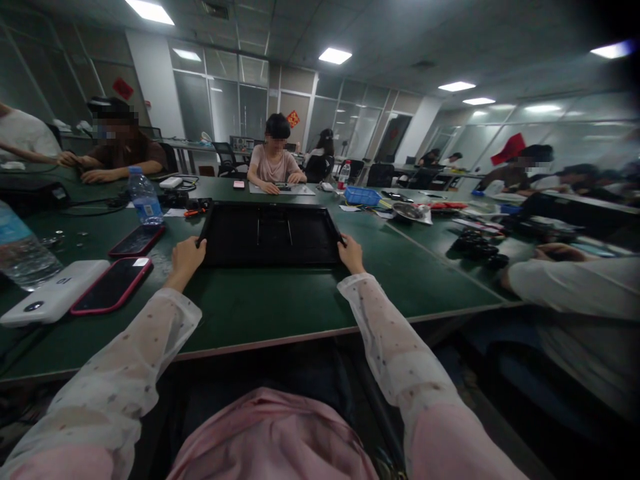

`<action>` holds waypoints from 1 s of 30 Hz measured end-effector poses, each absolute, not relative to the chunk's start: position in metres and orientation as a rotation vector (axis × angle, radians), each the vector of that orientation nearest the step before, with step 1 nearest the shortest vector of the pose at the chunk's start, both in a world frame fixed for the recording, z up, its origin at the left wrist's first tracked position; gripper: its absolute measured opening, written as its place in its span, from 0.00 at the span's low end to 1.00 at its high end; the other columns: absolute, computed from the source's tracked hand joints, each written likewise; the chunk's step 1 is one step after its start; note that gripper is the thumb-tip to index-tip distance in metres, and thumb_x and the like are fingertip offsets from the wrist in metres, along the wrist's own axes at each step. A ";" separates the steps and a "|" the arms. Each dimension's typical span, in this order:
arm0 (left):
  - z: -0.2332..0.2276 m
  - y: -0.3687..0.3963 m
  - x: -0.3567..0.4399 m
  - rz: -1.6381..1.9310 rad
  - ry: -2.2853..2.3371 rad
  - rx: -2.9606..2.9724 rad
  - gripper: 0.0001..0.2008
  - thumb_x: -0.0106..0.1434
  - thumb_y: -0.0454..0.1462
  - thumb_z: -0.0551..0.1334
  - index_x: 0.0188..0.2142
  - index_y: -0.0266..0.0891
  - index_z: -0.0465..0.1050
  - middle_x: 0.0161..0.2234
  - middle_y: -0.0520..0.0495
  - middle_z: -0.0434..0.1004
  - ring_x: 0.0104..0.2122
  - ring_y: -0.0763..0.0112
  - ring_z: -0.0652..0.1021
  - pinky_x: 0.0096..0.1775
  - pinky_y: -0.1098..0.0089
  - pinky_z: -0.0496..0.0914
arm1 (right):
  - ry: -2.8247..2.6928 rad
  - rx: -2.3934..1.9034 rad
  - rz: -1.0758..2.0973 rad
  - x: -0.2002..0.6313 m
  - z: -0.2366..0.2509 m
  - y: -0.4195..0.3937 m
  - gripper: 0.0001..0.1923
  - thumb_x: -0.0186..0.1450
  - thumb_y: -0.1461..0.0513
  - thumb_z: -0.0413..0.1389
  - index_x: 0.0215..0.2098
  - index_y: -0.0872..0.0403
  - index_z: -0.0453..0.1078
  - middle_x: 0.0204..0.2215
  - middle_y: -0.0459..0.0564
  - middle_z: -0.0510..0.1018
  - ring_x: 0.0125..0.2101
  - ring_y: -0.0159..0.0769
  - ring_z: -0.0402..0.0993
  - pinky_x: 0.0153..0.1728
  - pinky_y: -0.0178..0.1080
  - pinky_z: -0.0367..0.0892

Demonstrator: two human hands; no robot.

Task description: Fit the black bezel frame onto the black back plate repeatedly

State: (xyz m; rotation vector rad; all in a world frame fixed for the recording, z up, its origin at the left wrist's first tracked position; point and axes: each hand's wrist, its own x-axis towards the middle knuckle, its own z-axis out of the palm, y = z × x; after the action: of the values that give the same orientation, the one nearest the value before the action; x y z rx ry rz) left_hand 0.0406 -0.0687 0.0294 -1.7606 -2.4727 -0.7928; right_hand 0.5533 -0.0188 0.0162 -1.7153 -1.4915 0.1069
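Our left hand [187, 257] is curled around the near-left corner of the black tray [273, 233], fingers closed on its rim; our right hand [351, 255] grips the near-right corner the same way. The tray lies flat on the green table [280, 300], straight ahead of us, its far edge toward the person seated opposite.

Risks, as we judge them:
- Both grips sit on the near corners only. If we lift from here, the far edge would likely sag or tip, and anything loose inside could slide; we cannot tell whether the tray holds anything.
- Two phones [113, 283] [137, 240] with red cases lie just left of the left hand, with a white power bank [53, 293] beside them. A sideways swing of the tray could knock them.
- A water bottle [145, 195] stands near the tray's far-left corner; a push forward might topple it.
- Small tools and a blue basket [363, 195] lie beyond the tray's far-right side, and a neighbour's sleeve [570, 283] rests on the table to our right, well apart.
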 end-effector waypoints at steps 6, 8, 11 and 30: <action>0.028 -0.065 0.038 -0.753 -2.419 -1.787 0.29 0.76 0.48 0.52 0.62 0.31 0.79 0.54 0.27 0.82 0.55 0.40 0.80 0.55 0.52 0.72 | -1.463 -1.661 0.141 0.553 0.011 -0.014 0.24 0.70 0.61 0.54 0.62 0.58 0.75 0.53 0.66 0.84 0.57 0.57 0.80 0.63 0.61 0.69; 0.028 -0.064 0.036 -0.730 -2.409 -1.801 0.29 0.75 0.48 0.53 0.61 0.31 0.80 0.54 0.29 0.83 0.55 0.41 0.80 0.55 0.53 0.72 | -1.469 -1.630 0.150 0.554 0.008 -0.012 0.24 0.70 0.60 0.54 0.62 0.58 0.74 0.53 0.66 0.84 0.57 0.57 0.80 0.64 0.62 0.68; 0.031 -0.066 0.033 -0.638 -2.396 -1.829 0.28 0.74 0.48 0.54 0.58 0.31 0.82 0.53 0.29 0.83 0.55 0.41 0.80 0.55 0.54 0.73 | -1.458 -1.619 0.151 0.555 0.005 -0.010 0.25 0.70 0.60 0.53 0.63 0.59 0.73 0.54 0.66 0.84 0.58 0.56 0.79 0.64 0.62 0.67; 0.035 -0.077 0.042 -0.576 -2.405 -1.812 0.27 0.77 0.45 0.51 0.62 0.28 0.76 0.51 0.24 0.82 0.53 0.41 0.81 0.52 0.54 0.73 | -1.461 -1.676 0.127 0.553 0.003 -0.011 0.22 0.68 0.63 0.53 0.58 0.56 0.75 0.50 0.63 0.85 0.55 0.56 0.80 0.61 0.60 0.71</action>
State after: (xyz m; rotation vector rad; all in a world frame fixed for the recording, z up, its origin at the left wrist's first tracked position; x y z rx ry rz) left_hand 0.0416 -0.0771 0.0355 -1.8119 -2.4050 -0.5764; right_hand 0.5535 -0.0113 0.0027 -1.6757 -1.4613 0.1275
